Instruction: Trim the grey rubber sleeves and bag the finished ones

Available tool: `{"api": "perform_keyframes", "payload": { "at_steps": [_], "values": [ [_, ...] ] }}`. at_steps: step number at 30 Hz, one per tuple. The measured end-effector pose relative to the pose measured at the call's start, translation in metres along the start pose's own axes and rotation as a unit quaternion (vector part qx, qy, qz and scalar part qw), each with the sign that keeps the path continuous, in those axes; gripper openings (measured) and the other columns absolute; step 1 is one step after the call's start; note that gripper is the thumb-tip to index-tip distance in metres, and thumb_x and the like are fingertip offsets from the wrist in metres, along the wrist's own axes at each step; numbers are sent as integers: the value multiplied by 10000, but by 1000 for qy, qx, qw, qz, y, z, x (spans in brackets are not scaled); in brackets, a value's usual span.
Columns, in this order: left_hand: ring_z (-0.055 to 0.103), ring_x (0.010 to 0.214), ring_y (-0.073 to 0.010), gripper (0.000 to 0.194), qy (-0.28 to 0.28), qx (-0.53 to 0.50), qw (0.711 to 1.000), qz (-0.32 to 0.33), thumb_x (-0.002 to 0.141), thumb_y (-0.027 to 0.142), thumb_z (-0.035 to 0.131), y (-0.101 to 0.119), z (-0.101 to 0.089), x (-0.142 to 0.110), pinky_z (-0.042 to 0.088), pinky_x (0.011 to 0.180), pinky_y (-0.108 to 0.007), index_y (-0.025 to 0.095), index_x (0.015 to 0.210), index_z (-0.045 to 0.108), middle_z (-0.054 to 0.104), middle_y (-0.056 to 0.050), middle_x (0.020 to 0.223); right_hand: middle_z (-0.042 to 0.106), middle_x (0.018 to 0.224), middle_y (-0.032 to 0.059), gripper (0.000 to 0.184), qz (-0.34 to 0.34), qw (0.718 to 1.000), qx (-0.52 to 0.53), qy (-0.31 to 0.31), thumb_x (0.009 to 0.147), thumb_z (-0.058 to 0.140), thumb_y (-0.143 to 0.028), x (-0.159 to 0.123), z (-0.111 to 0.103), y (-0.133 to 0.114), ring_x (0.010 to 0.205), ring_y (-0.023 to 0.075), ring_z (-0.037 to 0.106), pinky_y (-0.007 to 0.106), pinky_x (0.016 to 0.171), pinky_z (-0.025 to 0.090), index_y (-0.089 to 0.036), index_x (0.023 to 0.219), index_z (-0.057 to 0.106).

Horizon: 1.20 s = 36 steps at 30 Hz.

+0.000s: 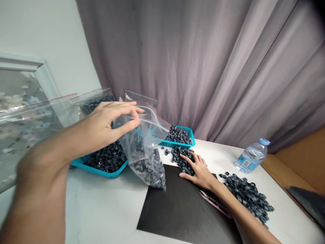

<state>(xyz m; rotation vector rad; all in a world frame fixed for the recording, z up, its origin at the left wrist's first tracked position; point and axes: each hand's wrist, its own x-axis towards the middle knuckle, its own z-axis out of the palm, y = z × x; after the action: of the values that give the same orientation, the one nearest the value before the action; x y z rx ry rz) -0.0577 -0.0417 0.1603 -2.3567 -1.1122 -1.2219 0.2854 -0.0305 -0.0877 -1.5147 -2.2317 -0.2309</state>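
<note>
My left hand (115, 118) pinches the upper edge of a clear zip bag (144, 135) between thumb and fingers. Small dark grey, ring-like pieces fill the bag's lower part, which hangs tilted over the corner of a black mat (172, 206). Fingers spread, my right hand (198, 169) rests on a small pile of the same dark pieces (184, 157) at the mat's far edge. Beneath my right forearm lies a pair of tweezers or scissors with pink handles (215, 203); its exact kind is unclear.
Two turquoise baskets, a near one (106, 173) and a far one (191, 135), hold dark pieces. Another filled bag (98, 100) stands behind my left hand. To the right are a water bottle (252, 156), a larger loose pile (248, 196) and a cardboard box (302, 166).
</note>
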Motion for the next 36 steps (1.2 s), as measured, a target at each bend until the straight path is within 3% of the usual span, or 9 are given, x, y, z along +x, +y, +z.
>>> {"api": "perform_keyframes", "payload": {
  "at_steps": [4,9,13,18,24,31,36],
  "values": [
    [495,1124,-265,280,-2,-14,999,39,978,421,506,27,22,2,319,1096,-474,195,897,651,653,-48,1004,523,1365,139,581,3,1000,-6,25,967,535,-616,3,-2,-5,1222,303,499,513,1007,468,-310,1462,521],
    [507,950,-246,243,28,-13,994,109,922,354,541,51,46,12,353,1022,-509,197,772,649,561,-27,846,552,1184,114,413,-7,999,2,37,1005,514,-535,8,-2,-5,1087,274,524,465,950,480,-259,1290,629],
    [520,963,-248,298,66,-31,994,85,896,415,605,61,56,24,367,1032,-539,195,697,633,514,-11,804,555,1109,97,315,-23,999,20,42,1019,516,-456,14,5,-1,1032,251,550,419,919,489,-227,1187,651],
    [527,960,-229,319,72,-74,992,75,880,319,614,70,68,42,436,1001,-492,191,600,530,480,-6,780,572,1039,77,200,-30,996,62,60,1011,523,-337,18,6,1,976,223,590,357,869,515,-209,1121,631],
    [493,937,-226,271,27,-79,985,151,878,246,629,81,75,42,448,955,-463,193,621,565,514,-26,811,626,1007,71,167,1,980,169,104,970,544,-317,23,-5,-4,936,209,622,327,855,523,-200,1036,643],
    [522,1014,-255,115,-10,-65,984,163,865,277,666,87,86,37,450,1009,-496,224,768,636,554,-25,921,711,964,60,202,63,934,315,159,926,548,-325,32,-18,-6,904,217,657,343,866,532,-178,993,670],
    [518,988,-251,113,-57,-53,981,180,869,280,651,85,97,36,431,1006,-500,223,772,645,570,-29,964,708,899,55,245,99,902,382,178,905,565,-383,35,-28,-9,888,229,658,349,843,539,-173,956,679]
  ]
}}
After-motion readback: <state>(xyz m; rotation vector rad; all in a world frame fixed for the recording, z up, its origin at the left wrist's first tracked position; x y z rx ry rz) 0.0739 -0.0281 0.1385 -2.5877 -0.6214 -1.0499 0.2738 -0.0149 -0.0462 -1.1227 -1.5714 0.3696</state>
